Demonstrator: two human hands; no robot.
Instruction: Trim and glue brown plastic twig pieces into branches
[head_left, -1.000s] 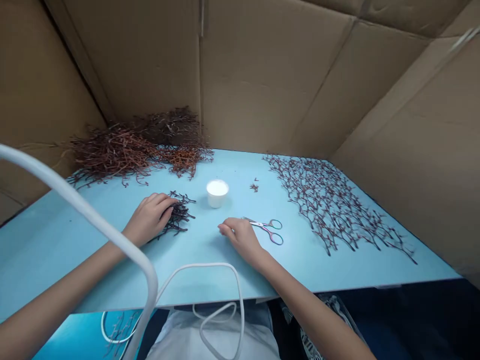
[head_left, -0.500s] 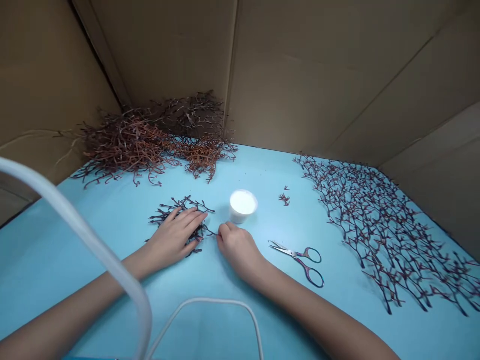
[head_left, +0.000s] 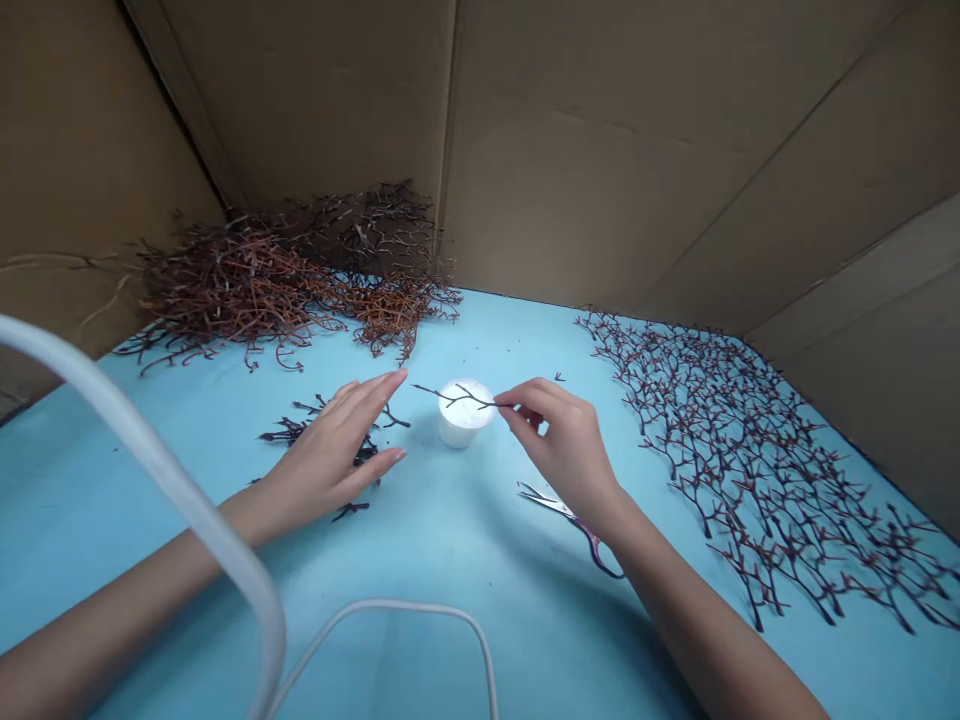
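Cardboard walls [head_left: 600, 150] enclose the blue worktop [head_left: 420, 620]. I read the right hand [head_left: 566, 445] pinching a forked dark twig [head_left: 456, 398] at its right end between its fingers, long axis near level, tip pointing left above the white cup [head_left: 457, 430]. The left hand [head_left: 330, 465] spreads open, holding nothing, over loose twigs [head_left: 296, 432]. Scissors [head_left: 544, 503] lie partly hidden beneath the right wrist.

A thin dark forked twig [head_left: 454, 397], pinched at its thicker end, lies level over a white cup [head_left: 459, 428].
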